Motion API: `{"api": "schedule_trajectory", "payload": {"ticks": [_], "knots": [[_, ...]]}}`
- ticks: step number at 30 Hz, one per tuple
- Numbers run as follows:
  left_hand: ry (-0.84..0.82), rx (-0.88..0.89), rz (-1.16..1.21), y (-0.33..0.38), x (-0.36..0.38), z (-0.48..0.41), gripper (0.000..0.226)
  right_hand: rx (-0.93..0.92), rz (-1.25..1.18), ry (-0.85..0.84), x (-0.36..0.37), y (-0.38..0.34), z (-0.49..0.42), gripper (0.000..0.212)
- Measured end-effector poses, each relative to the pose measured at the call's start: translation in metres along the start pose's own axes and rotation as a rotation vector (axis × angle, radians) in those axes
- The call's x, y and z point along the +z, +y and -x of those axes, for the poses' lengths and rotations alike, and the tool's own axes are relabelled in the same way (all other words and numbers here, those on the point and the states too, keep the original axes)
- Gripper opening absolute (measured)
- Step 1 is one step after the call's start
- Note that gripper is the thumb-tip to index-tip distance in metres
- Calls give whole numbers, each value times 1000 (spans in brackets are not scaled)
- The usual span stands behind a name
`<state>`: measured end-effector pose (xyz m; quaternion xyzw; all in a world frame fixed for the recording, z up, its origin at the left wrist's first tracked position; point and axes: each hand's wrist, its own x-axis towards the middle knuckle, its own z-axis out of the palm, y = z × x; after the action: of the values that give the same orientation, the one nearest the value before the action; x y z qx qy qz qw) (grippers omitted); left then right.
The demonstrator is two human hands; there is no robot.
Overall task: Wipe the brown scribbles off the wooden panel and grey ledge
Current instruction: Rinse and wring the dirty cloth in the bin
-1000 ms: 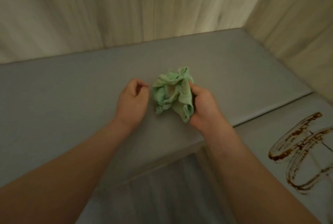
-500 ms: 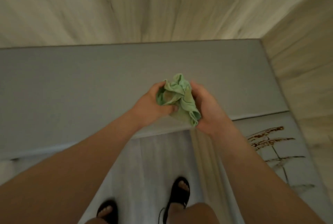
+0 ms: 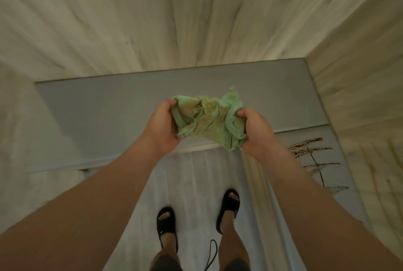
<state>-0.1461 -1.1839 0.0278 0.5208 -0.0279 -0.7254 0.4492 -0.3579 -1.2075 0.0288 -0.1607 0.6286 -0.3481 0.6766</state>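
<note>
The left hand (image 3: 162, 127), clear of the green cloth (image 3: 207, 121) a second ago, now grips its left edge. It and the right hand (image 3: 256, 133) have drawn apart at frame centre, spreading the bunched cloth and baring brown-stained folds. Black sandals (image 3: 166, 220) now show at bottom centre.

You have two hands, your left hand (image 3: 162, 127) and right hand (image 3: 257, 134), one green cloth (image 3: 207, 118), two black sandals (image 3: 166, 228), one patch of brown scribbles (image 3: 309, 150) and one black cord (image 3: 212, 253).

One green cloth (image 3: 207, 122), crumpled, brown-stained, above the grey ledge (image 3: 109, 118). Brown scribbles (image 3: 309, 148) on its lower right section. Wooden panel (image 3: 152, 20) behind, pale.
</note>
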Motion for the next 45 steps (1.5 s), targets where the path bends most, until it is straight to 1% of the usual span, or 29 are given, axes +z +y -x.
{"api": "schedule_trajectory", "payload": {"ticks": [2, 5, 7, 8, 10, 12, 14, 16, 18, 21, 24, 27, 29, 31, 33, 35, 36, 37, 39, 40, 43, 44, 45], "knots": [[-66, -38, 25, 6, 1, 20, 48, 10, -14, 0, 3, 2, 21, 51], [-178, -69, 13, 11, 7, 50, 56, 21, -9, -71, 0, 7, 51, 47], [-196, -61, -6, 13, 9, 66, 57, 6, 17, -146, -3, 12, 66, 46], [-207, -47, -8, 11, 9, 75, 55, -20, 56, -169, -5, 12, 77, 44], [-231, -28, -17, 9, 10, 90, 42, -96, 157, -185, -7, 12, 92, 36], [-244, 21, -23, 2, 5, 109, 31, -115, 269, -185, -5, 12, 103, 25], [-225, 70, -52, -8, -6, 122, 31, -117, 342, -205, -2, 13, 103, 17], [-118, 142, -6, -28, -33, 141, 33, -117, 466, -280, 12, 24, 102, 23], [-9, 175, 68, -51, -58, 160, 32, -118, 556, -370, 24, 40, 103, 31], [191, 237, 213, -97, -99, 202, 28, -78, 692, -508, 40, 83, 113, 40], [312, 276, 354, -136, -136, 258, 40, -92, 800, -674, 61, 122, 140, 31], [487, 366, 486, -173, -179, 325, 50, -48, 857, -858, 94, 167, 196, 23], [645, 433, 587, -194, -209, 365, 55, -15, 899, -967, 113, 198, 231, 11], [806, 495, 704, -224, -239, 416, 61, 37, 946, -1073, 132, 242, 272, 16], [914, 527, 805, -253, -260, 460, 67, 54, 1013, -1164, 146, 286, 311, 18], [956, 575, 900, -291, -278, 506, 64, 81, 1049, -1263, 152, 337, 356, 20], [966, 619, 948, -318, -291, 536, 60, 75, 1079, -1316, 153, 374, 382, 18], [945, 641, 975, -331, -296, 547, 55, 44, 1106, -1336, 152, 389, 395, 15], [944, 702, 1040, -378, -313, 589, 47, -1, 1198, -1397, 148, 444, 437, 18], [973, 719, 1084, -411, -329, 615, 47, -10, 1245, -1427, 143, 482, 464, 20], [1020, 692, 1066, -480, -360, 658, 46, -14, 1318, -1475, 132, 556, 515, 18], [1044, 674, 1055, -510, -378, 677, 50, -20, 1365, -1492, 127, 593, 537, 18], [1061, 657, 1026, -529, -390, 688, 54, -17, 1400, -1498, 123, 613, 552, 19]]}}
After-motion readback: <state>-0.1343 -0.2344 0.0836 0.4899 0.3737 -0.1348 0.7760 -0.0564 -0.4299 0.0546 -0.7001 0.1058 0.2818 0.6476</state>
